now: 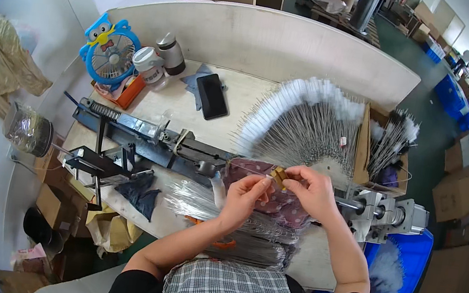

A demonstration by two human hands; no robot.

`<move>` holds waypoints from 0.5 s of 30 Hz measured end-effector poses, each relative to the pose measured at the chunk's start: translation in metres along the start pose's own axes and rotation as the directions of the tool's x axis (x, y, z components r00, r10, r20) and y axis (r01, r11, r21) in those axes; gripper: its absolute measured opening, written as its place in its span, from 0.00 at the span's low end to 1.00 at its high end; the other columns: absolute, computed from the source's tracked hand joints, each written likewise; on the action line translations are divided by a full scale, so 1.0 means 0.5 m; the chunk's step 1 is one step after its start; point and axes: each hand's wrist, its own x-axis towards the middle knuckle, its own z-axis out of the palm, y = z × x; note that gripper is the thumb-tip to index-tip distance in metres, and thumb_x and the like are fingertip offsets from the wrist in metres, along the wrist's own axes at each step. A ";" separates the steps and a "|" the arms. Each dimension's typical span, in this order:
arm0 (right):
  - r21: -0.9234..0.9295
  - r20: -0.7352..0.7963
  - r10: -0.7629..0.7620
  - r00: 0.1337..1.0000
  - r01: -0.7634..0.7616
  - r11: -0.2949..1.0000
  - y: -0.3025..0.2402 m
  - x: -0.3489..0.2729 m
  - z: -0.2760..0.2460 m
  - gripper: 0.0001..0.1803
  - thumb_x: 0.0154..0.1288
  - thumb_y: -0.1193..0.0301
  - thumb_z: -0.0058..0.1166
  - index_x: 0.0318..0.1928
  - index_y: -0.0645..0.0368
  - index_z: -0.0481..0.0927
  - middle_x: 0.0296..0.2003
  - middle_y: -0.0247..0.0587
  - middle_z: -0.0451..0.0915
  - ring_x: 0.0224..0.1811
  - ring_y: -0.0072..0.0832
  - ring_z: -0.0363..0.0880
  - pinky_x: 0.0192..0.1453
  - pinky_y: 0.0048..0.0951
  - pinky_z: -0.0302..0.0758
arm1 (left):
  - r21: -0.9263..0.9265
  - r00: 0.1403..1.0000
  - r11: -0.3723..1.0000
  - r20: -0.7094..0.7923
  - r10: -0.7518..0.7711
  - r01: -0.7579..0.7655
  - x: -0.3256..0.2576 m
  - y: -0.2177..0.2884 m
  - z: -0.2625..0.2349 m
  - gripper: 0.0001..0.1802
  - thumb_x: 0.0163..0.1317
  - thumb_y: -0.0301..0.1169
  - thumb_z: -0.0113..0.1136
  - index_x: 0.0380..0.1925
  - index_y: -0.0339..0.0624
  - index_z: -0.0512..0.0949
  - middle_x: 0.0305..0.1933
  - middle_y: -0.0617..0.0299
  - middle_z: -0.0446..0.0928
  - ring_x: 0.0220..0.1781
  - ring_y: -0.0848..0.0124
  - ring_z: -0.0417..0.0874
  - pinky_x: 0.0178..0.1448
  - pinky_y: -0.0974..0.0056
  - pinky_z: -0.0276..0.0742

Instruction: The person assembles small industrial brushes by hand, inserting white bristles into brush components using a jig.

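We look from on top of a person's head, through the left one of two cameras that sit side by side. We face down and a bit ahead. The checked apron is just below us. The left hand and right hand are near. Past them we see the table and its low wall. Green floor shows far off to the right. Our wide view bends straight edges.
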 end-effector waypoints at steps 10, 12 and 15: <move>-0.232 0.037 -0.359 0.933 0.358 0.905 -0.014 0.024 -0.007 0.08 0.55 0.72 0.59 0.37 0.59 0.81 0.29 0.39 0.80 0.31 0.34 0.77 0.38 0.30 0.72 | 0.059 0.971 0.989 -0.189 0.144 -0.135 -0.013 0.024 -0.014 0.10 0.67 0.34 0.55 0.38 0.39 0.77 0.32 0.64 0.78 0.28 0.80 0.74 0.35 0.76 0.71; -0.333 -0.129 -0.421 0.898 0.361 0.871 -0.047 0.054 0.031 0.06 0.54 0.71 0.58 0.34 0.58 0.81 0.29 0.39 0.80 0.32 0.39 0.75 0.38 0.35 0.72 | -0.047 0.955 0.991 -0.276 0.106 -0.123 -0.016 0.037 -0.027 0.10 0.67 0.35 0.55 0.39 0.40 0.77 0.32 0.64 0.78 0.28 0.80 0.74 0.34 0.76 0.72; -0.409 -0.065 -0.407 0.911 0.347 0.844 -0.032 0.088 0.088 0.06 0.56 0.70 0.57 0.32 0.58 0.81 0.27 0.38 0.79 0.32 0.38 0.75 0.38 0.36 0.72 | -0.110 0.965 0.990 -0.258 0.055 -0.086 -0.017 0.043 -0.020 0.10 0.67 0.36 0.55 0.38 0.40 0.77 0.32 0.64 0.78 0.27 0.80 0.74 0.34 0.75 0.72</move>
